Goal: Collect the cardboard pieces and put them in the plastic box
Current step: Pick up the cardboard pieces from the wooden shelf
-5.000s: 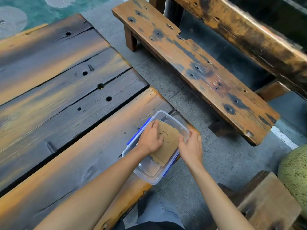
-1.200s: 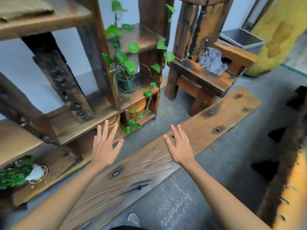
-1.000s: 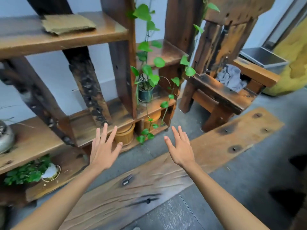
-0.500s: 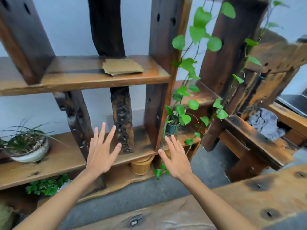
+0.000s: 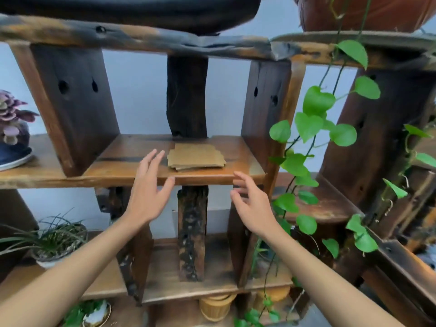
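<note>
Dark, weathered wood fills the frame: a tall shelf unit [image 5: 188,178] with thick uprights and several boards. Green vine leaves [image 5: 316,102] trail down the right side, a grassy potted plant [image 5: 54,241] sits at lower left, and a purple ornament [image 5: 11,119] stands at the left edge. On the middle board, just above centre of the frame, lies a small flat stack of cardboard pieces [image 5: 195,156], edges slightly staggered, resting near the front lip. The plastic box is not in view.

The step in hand looks like picking this stack off the shelf. To do it well, I would slide fingers under the front edge of the whole stack, or pinch it from both sides, so every layer comes away together; the loose, offset pieces could fan out or slip off the board if only the top one is taken. The vine hangs near the right side, so the right arm should come in low and straight to avoid snagging it.

Left hand [image 5: 146,192] is spread wide, fingers extended, its fingertips in line with the stack's left edge; whether they touch it I cannot tell. It holds nothing. Right hand [image 5: 250,204] is loosely open, fingers curled a little, below and right of the stack in front of the shelf's edge, also empty.
</note>
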A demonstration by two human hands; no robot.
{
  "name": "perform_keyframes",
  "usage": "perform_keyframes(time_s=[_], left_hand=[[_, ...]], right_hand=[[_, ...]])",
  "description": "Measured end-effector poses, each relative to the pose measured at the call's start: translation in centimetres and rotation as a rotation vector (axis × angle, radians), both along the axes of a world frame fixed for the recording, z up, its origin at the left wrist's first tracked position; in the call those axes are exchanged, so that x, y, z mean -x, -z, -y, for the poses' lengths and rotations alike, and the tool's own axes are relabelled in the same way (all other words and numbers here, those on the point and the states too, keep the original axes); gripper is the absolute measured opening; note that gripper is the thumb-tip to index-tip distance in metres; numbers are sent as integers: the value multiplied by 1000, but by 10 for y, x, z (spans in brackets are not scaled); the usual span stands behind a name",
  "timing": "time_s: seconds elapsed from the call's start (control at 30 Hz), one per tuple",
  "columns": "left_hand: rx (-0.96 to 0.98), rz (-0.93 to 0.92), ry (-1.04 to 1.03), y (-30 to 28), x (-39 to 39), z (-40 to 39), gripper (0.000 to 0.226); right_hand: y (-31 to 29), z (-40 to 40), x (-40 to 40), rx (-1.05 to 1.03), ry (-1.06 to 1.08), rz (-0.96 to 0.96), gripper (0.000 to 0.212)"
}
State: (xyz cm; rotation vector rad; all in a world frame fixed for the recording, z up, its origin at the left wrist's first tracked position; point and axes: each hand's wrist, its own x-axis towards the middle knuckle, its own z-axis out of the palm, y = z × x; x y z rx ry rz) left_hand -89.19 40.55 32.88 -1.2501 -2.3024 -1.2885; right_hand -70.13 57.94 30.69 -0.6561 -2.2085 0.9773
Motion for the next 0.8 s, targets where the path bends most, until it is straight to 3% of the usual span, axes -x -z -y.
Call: perform_keyframes(time_s=[0.1, 0.27, 0.33, 0.4, 0.47, 0.53, 0.63, 0.8], left_hand=[[60, 198, -42, -38, 8, -25, 58], [251, 458, -131, -67, 22, -65, 68], [294, 521, -198, -71, 31, -76, 66], [296, 611, -240, -74, 41, -81, 63], [272, 711, -251, -75, 49, -81, 62], [250, 778, -250, -73, 53, -85, 52], [225, 868, -216, -78, 45, -94, 36], [187, 986, -203, -81, 55, -100, 40]], right_hand=[[-45, -27, 24, 109, 49, -119, 40], [-77, -72, 73, 330, 45, 105, 52], [-71, -85, 90, 476, 7, 133, 44], [-63, -98, 106, 462, -1, 145, 41], [-64, -99, 114, 421, 5, 186, 66], [-68, -98, 117, 393, -1, 226, 78], [-69, -98, 120, 366, -22, 297, 78], [-68, -103, 123, 420, -10, 317, 81]])
